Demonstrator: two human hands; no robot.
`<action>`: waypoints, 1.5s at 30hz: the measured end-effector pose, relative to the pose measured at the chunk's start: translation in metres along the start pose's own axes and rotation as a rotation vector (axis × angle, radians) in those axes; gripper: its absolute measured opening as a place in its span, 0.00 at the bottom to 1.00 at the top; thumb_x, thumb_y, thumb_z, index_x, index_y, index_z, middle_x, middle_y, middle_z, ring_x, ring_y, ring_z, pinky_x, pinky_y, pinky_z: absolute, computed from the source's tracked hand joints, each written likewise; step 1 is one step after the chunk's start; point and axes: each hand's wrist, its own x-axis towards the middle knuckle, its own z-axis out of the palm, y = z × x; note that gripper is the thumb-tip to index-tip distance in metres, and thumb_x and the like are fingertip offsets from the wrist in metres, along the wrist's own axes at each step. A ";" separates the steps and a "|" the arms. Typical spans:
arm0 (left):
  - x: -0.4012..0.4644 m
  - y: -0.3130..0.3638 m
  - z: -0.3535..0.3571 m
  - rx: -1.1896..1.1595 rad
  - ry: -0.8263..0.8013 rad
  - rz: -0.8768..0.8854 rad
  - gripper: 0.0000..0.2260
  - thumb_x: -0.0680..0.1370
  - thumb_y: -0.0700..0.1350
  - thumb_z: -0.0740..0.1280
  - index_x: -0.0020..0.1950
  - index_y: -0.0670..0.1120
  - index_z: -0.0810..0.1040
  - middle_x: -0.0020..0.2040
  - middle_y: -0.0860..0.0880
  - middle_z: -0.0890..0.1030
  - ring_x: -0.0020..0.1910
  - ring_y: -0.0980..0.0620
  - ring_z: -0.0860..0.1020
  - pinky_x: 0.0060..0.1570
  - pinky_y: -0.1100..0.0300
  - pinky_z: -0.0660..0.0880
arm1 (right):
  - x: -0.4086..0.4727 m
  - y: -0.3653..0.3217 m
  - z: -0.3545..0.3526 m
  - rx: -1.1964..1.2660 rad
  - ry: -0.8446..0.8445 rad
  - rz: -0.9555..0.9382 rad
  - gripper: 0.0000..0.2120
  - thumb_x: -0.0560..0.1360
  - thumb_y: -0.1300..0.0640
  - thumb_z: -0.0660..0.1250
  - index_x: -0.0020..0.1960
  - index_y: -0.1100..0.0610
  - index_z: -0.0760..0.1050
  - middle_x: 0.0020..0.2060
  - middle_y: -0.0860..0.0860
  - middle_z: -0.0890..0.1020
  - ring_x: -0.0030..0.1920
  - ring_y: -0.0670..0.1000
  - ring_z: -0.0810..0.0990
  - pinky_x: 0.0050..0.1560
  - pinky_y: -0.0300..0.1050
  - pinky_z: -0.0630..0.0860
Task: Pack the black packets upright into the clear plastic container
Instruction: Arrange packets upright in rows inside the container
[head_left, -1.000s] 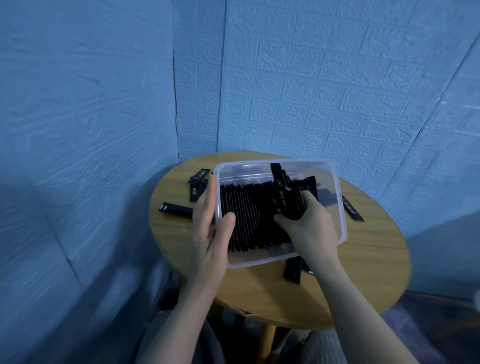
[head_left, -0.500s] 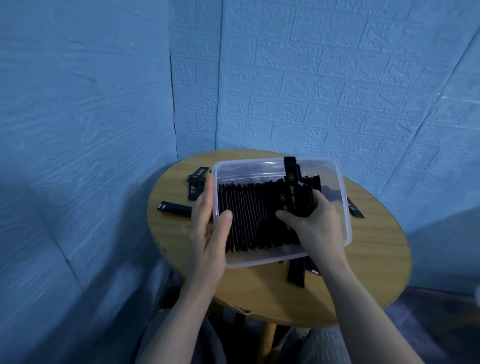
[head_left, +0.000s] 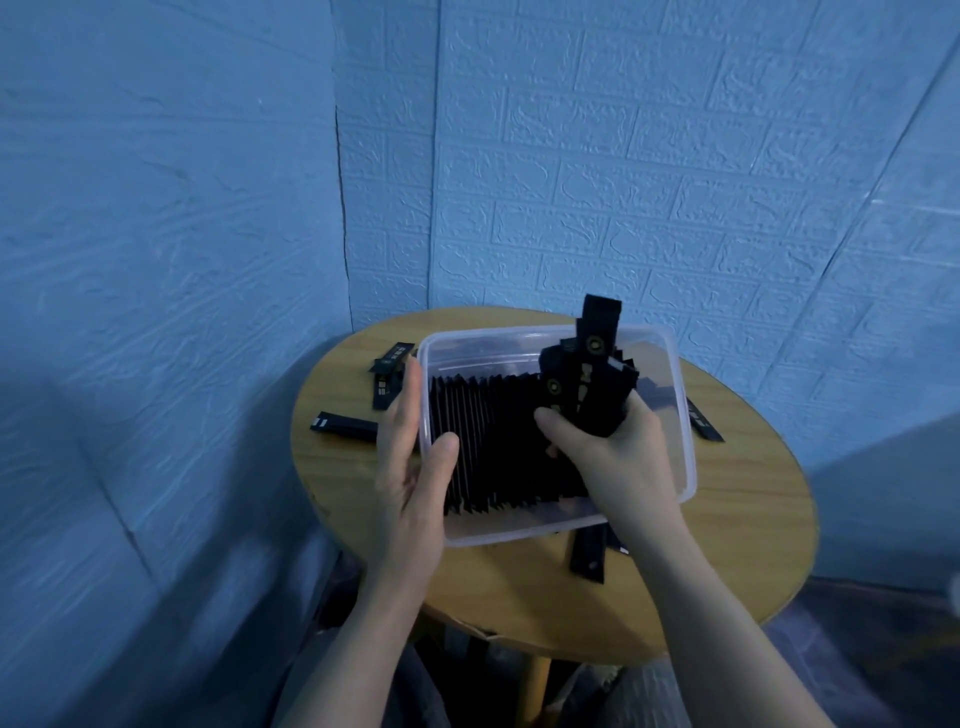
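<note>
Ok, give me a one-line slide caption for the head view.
Right hand grips a bunch of black packets above the clear plastic container while the left hand steadies its side.

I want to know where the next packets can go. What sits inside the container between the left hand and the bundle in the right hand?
In the head view, a row of upright packets fills the clear container between the left hand and the bundle gripped by the right hand.
</note>
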 end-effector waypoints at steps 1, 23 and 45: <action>0.000 0.000 0.000 -0.011 -0.005 -0.015 0.25 0.79 0.43 0.60 0.74 0.60 0.60 0.69 0.75 0.65 0.74 0.67 0.60 0.69 0.71 0.58 | -0.001 -0.003 0.005 0.048 -0.048 0.005 0.09 0.70 0.55 0.75 0.47 0.52 0.77 0.39 0.47 0.83 0.42 0.47 0.82 0.43 0.43 0.78; -0.001 0.000 -0.002 -0.013 -0.044 -0.082 0.38 0.70 0.34 0.60 0.76 0.61 0.58 0.74 0.64 0.64 0.75 0.61 0.60 0.72 0.59 0.61 | -0.015 -0.008 0.051 0.167 -0.121 0.043 0.05 0.72 0.60 0.72 0.46 0.51 0.80 0.39 0.45 0.85 0.43 0.44 0.83 0.49 0.52 0.81; -0.001 -0.001 0.001 0.204 -0.094 0.052 0.33 0.79 0.45 0.61 0.77 0.68 0.48 0.76 0.62 0.57 0.77 0.59 0.56 0.74 0.64 0.54 | -0.017 0.001 0.037 0.326 -0.165 0.100 0.05 0.73 0.63 0.72 0.48 0.59 0.81 0.40 0.49 0.85 0.42 0.45 0.84 0.40 0.35 0.79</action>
